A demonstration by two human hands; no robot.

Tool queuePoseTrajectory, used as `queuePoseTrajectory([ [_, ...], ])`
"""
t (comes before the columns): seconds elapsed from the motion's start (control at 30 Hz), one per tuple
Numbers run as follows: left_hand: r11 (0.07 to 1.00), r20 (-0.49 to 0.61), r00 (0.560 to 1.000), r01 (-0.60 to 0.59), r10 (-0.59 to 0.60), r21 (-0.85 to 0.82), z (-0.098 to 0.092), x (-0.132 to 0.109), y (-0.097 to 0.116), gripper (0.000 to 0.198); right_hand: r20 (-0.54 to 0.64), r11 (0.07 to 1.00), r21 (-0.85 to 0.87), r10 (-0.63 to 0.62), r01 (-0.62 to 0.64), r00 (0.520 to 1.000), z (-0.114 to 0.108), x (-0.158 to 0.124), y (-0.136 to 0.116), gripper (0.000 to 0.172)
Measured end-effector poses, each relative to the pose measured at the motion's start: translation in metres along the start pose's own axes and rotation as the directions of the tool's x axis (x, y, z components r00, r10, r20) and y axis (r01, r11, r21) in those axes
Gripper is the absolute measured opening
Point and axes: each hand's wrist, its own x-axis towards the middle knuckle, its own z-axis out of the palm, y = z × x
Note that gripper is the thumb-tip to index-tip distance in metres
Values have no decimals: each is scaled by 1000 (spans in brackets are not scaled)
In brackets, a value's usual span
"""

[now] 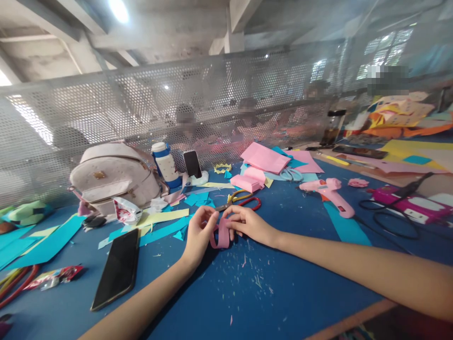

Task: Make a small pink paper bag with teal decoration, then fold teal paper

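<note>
Between my two hands is a curled pink paper strip, bent into a loop just above the blue table. My left hand pinches its left side with thumb and fingers. On the other side, my right hand has its fingertips closed on the strip's right edge. Just behind the hands lie scissors with red and yellow handles, their blades partly hidden by my fingers. Folded pink paper rests farther back.
A black phone lies left of my left arm, near blue and yellow paper scraps. Rightward are a pink glue gun and a magenta power strip with cables. A backpack and bottle stand before the perforated metal screen.
</note>
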Motion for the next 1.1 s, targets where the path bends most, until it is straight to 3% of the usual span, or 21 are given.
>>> queuePoseTrajectory([
  [0.17,984,71,997,-39,27,176,2,1,-2,17,-12,997,-75,-10,9,1000,-3,0,4,28],
  [0.37,967,102,994,-53,28,249,0,4,-7,13,-73,991,-120,-60,51,996,-5,1,6,28],
  [1.1,974,116,993,-54,28,220,0,3,-5,13,-103,987,-142,-91,76,991,-3,0,0,23],
])
